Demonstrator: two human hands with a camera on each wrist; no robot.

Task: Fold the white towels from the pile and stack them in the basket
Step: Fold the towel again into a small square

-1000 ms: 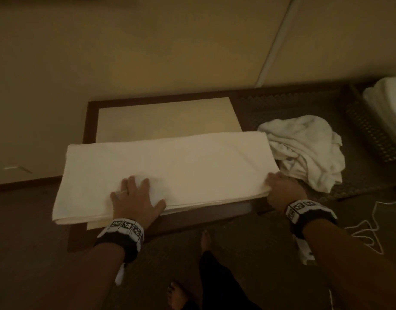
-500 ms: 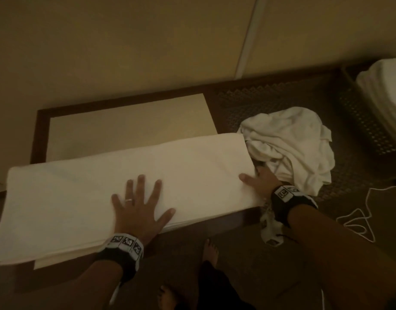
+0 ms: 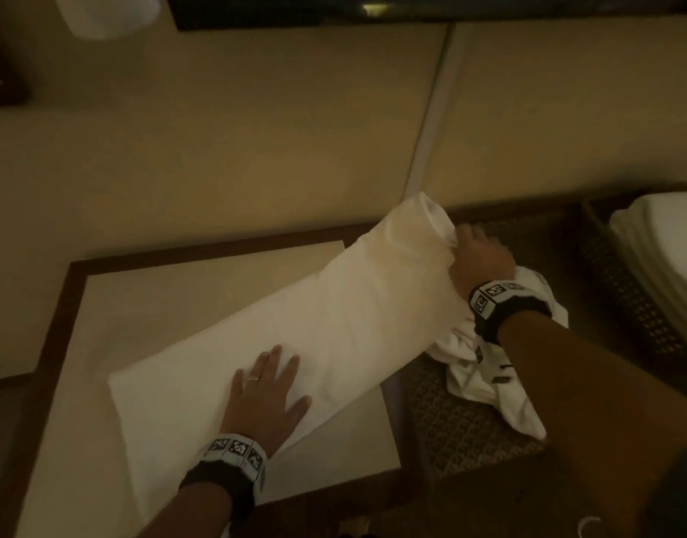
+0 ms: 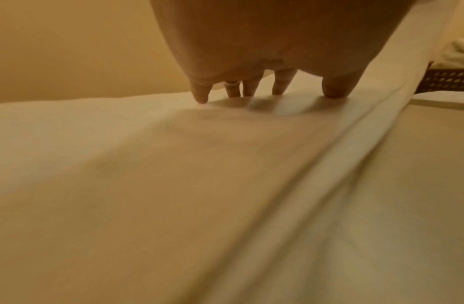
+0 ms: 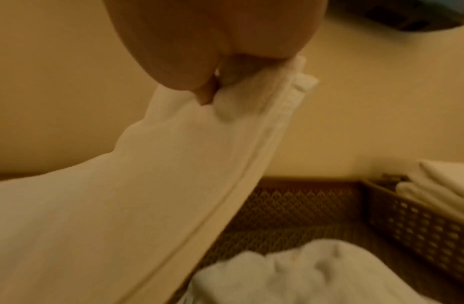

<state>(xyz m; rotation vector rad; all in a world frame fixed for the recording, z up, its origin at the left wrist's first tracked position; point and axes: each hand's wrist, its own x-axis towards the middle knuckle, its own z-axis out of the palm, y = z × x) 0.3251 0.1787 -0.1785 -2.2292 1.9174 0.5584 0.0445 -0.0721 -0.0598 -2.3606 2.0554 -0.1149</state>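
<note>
1. We have one long, already narrowed towel lying on the table, its right end lifted off the surface.
2. Our left hand lies flat on the towel near its middle, fingers straight and spread, pinning it and grasping nothing.
3. Our right hand has the towel's raised end pinched between thumb and curled fingers, above the crumpled pile.
4. We judge this to be the crosswise fold: the lifted end still has to be carried over to the left end.
5. The basket at far right already holds a stack of folded towels, so part of the job is done.
6. What is left: finish this towel, stack it, then fold the rest of the pile.
</note>
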